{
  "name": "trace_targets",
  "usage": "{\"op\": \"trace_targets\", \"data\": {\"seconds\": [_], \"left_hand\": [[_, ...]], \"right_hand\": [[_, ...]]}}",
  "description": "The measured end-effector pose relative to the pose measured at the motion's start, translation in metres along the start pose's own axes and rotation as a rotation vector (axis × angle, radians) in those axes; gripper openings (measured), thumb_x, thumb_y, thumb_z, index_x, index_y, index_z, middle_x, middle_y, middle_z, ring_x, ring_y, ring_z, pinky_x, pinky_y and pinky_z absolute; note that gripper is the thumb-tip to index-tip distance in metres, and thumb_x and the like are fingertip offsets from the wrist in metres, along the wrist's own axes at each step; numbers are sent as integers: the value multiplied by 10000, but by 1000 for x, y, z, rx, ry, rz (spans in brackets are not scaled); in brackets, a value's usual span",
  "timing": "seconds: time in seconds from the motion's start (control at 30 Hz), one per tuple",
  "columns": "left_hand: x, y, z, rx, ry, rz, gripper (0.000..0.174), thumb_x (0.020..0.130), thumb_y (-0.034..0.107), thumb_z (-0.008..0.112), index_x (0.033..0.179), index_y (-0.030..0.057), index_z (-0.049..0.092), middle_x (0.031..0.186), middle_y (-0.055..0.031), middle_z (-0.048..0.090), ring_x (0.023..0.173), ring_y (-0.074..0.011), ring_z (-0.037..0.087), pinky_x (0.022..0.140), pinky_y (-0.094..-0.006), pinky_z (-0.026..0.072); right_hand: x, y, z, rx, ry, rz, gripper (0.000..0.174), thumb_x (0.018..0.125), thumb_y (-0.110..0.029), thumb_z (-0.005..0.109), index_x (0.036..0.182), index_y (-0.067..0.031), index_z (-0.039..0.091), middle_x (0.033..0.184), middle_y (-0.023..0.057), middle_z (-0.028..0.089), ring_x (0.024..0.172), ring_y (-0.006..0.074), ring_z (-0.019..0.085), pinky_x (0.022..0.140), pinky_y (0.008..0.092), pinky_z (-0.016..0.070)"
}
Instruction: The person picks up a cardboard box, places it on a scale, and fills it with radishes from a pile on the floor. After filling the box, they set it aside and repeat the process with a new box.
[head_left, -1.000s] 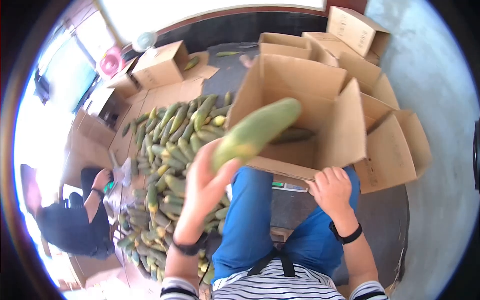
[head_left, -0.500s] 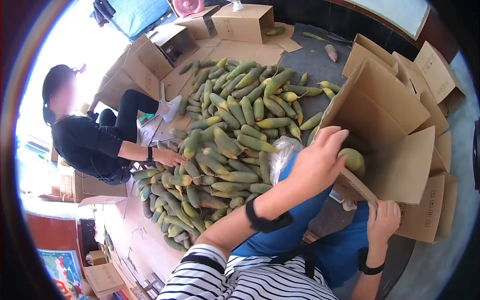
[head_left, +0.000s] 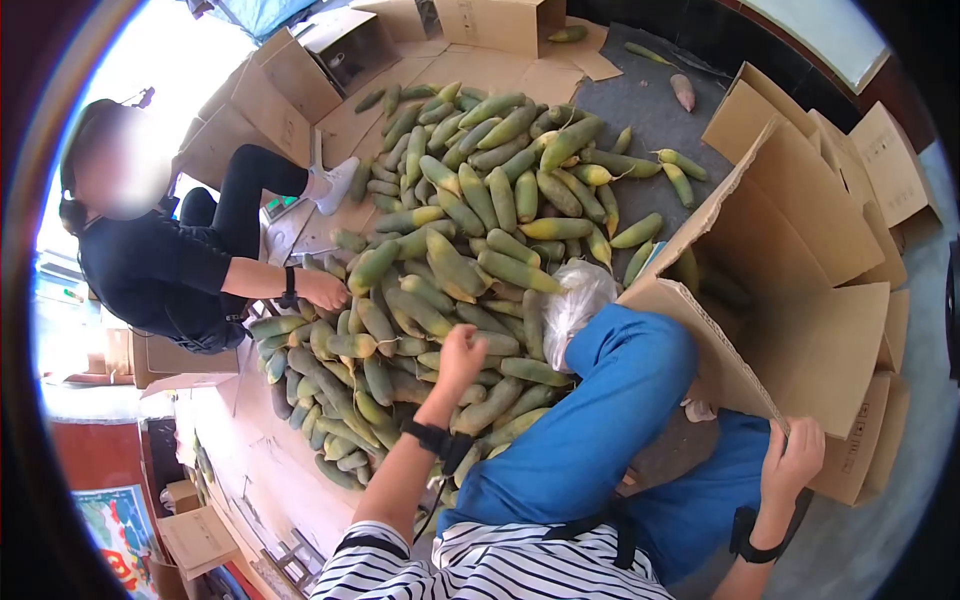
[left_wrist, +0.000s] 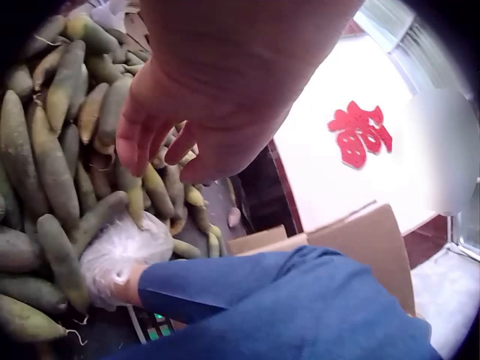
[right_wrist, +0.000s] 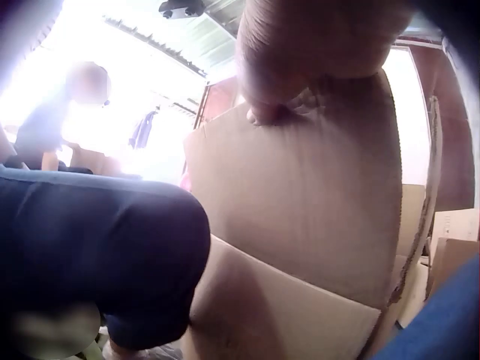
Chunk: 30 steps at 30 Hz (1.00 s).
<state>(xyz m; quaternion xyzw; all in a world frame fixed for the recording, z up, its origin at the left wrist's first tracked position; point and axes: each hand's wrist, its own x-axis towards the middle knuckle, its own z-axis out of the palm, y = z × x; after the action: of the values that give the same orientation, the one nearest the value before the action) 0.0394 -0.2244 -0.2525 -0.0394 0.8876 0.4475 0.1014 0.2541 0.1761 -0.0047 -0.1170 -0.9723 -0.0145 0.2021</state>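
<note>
My left hand hangs over a large heap of green radishes, holding nothing. Its fingers are loosely bent and point down toward the heap in the left wrist view. With my right hand I grip the near flap edge of an open cardboard box, fingers and thumb on either side of the board. The box leans toward me beside my knees. Shaded green radishes show inside it, partly hidden by the flap. In the right wrist view the thumb presses on the flap.
Another person sits at the left, reaching into the heap. More cardboard boxes stand behind mine and along the far left. My foot wears a clear plastic bag beside the heap. A reddish radish lies alone on the dark floor.
My left hand first carried a green radish over the box, then let it go inside and moved back left over the heap. My right hand has stayed on the flap. The head view has turned left.
</note>
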Motion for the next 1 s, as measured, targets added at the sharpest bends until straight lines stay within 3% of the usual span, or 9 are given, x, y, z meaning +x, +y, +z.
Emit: {"op": "trace_targets", "data": {"seconds": [0.2, 0.27, 0.37, 0.6, 0.7, 0.8, 0.87, 0.93, 1.0], "left_hand": [[94, -37, 20, 62, 233, -239, 549, 731, 340, 727, 1023, -96, 568, 954, -237, 652, 888, -327, 646, 798, -390, 497], [123, -60, 33, 131, 260, -311, 592, 717, 359, 743, 1017, -119, 562, 960, -247, 651, 901, -323, 649, 804, -393, 495], [139, -53, 39, -187, 221, -582, 651, 673, 376, 792, 971, -162, 579, 1022, -269, 645, 932, -339, 650, 805, -396, 491], [181, -92, 66, -370, 270, -544, 548, 699, 288, 796, 996, -126, 595, 1044, -216, 632, 883, -276, 639, 700, -396, 513], [178, -61, 51, -400, 211, -748, 532, 714, 270, 777, 1082, -58, 577, 1050, -163, 592, 820, -271, 615, 571, -382, 509], [183, -101, 52, -331, 16, -507, 524, 740, 335, 738, 1067, -38, 572, 1000, -139, 602, 774, -249, 606, 545, -358, 488], [149, -59, 32, -552, -69, -487, 499, 757, 401, 699, 1037, 7, 575, 930, -97, 602, 742, -215, 592, 529, -336, 461], [125, -50, 22, -887, -87, -717, 375, 807, 353, 668, 1005, 48, 577, 884, -70, 598, 740, -187, 592, 541, -315, 467], [79, -29, 8, -927, -249, -602, 309, 857, 278, 627, 1049, 43, 568, 869, -62, 588, 776, -183, 605, 585, -303, 503]], "right_hand": [[1, 1, 2, -35, 2, -77, 149, 852, -143, 604, 810, -15, 541, 768, 128, 537, 737, 336, 524, 656, 413, 399], [-5, 6, 3, -44, -53, -30, 184, 839, -196, 625, 860, -28, 553, 802, 130, 553, 806, 359, 549, 792, 455, 450], [-1, 3, 0, -52, -62, -27, 185, 844, -200, 614, 860, -25, 556, 798, 127, 557, 789, 359, 549, 807, 471, 457], [12, -3, 1, -65, -39, -51, 190, 856, -214, 587, 845, -28, 556, 765, 119, 552, 732, 338, 549, 793, 474, 473], [14, -1, 1, -74, -40, -43, 183, 856, -208, 583, 841, -28, 550, 757, 115, 547, 716, 327, 548, 790, 469, 478], [15, 0, -1, -53, -41, -25, 183, 854, -211, 582, 840, -33, 545, 754, 110, 544, 710, 319, 551, 794, 470, 481], [16, -1, -2, -31, -49, -53, 190, 842, -225, 592, 844, -42, 543, 754, 108, 543, 710, 313, 553, 794, 467, 485], [15, 0, -1, -68, -28, -22, 190, 803, -221, 630, 830, -51, 550, 755, 103, 546, 713, 306, 558, 791, 452, 492], [19, -3, -2, -29, -6, -49, 209, 742, -215, 688, 801, -60, 560, 759, 90, 554, 715, 293, 565, 789, 430, 496]]}}
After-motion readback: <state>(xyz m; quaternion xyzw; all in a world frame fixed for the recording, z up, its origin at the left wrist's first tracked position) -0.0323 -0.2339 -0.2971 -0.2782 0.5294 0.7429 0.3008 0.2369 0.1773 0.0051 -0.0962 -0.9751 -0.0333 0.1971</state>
